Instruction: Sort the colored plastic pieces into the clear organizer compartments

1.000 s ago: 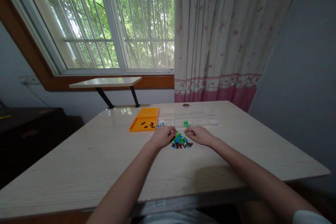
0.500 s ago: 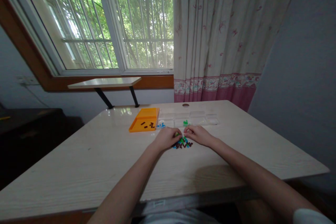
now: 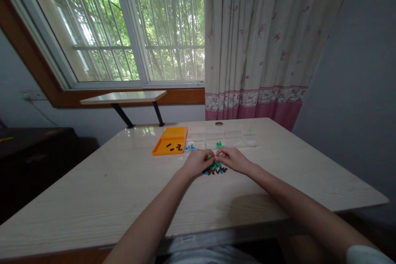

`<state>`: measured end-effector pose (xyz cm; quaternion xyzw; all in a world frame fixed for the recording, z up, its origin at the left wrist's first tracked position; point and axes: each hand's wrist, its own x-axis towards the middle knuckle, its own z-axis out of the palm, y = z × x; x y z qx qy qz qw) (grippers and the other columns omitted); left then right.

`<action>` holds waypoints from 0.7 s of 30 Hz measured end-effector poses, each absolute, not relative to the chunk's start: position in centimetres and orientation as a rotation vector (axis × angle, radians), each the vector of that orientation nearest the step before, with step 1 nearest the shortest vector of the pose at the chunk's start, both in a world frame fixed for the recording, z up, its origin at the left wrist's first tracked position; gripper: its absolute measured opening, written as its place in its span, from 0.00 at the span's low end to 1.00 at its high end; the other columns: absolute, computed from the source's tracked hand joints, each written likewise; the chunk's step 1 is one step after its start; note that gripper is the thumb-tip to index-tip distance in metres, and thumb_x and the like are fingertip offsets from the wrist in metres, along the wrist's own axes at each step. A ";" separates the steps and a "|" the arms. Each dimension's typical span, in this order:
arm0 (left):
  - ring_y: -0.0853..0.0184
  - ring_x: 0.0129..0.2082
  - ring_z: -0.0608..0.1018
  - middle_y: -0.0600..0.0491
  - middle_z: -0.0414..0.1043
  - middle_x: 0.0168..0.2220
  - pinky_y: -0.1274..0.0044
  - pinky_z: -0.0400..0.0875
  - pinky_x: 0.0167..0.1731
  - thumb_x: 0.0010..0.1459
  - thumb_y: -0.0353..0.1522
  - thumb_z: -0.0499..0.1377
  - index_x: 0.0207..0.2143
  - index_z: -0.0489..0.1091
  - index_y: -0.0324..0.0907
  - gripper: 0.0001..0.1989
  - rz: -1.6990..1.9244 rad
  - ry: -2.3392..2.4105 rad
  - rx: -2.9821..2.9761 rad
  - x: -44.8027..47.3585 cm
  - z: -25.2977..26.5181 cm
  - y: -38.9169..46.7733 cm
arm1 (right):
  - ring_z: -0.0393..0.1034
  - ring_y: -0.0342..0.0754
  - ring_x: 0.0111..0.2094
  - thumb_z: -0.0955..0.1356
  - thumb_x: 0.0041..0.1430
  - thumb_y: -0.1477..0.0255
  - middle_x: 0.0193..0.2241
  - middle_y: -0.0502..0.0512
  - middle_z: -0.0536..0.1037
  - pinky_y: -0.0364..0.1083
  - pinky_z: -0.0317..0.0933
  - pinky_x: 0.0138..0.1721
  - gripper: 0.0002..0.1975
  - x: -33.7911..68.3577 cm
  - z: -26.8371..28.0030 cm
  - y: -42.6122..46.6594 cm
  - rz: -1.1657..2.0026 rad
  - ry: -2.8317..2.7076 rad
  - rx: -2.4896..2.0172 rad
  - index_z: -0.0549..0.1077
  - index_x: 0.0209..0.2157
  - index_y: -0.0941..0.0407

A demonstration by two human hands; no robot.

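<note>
A small pile of brown, green and blue pieces [image 3: 218, 170] lies on the table between my hands; they look like tiny building bricks, too small to tell for sure. My left hand [image 3: 198, 161] is closed over the left side of the pile, and a bit of green shows by its fingertips. Just right of it, my right hand [image 3: 233, 158] holds thumb and finger pinched, its tips almost meeting the left fingertips above the pile. What either hand grips cannot be made out.
Behind my left hand stands an open orange case [image 3: 168, 152] with several brown pieces. Clear trays run to its right; one holds blue pieces [image 3: 189, 147], another green pieces [image 3: 219, 144]. A raised shelf [image 3: 123, 97] is fixed at the table's back left.
My right hand has shifted slightly left, so its fingertips are now closer to the left ones. The left hand has hardly moved.
</note>
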<state>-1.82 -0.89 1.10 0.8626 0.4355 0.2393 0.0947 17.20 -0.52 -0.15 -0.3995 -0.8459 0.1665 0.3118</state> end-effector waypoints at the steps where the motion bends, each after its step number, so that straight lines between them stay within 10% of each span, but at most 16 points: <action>1: 0.73 0.20 0.68 0.56 0.69 0.19 0.83 0.54 0.22 0.54 0.36 0.53 0.33 0.72 0.41 0.11 0.720 1.290 2.551 -1.8 1.1 -0.9 | 0.60 0.38 0.20 0.63 0.55 0.61 0.19 0.47 0.70 0.37 0.49 0.23 0.13 17.2 -0.1 -0.5 0.439 -2.227 -1.060 0.71 0.33 0.57; 21: 0.73 0.20 0.67 0.57 0.66 0.18 0.83 0.54 0.22 0.54 0.37 0.52 0.35 0.72 0.41 0.12 0.817 1.314 2.487 -1.9 1.0 -0.6 | 0.59 0.38 0.20 0.63 0.55 0.63 0.18 0.47 0.68 0.37 0.49 0.23 0.12 17.1 0.2 -0.9 0.339 -2.200 -1.057 0.71 0.34 0.56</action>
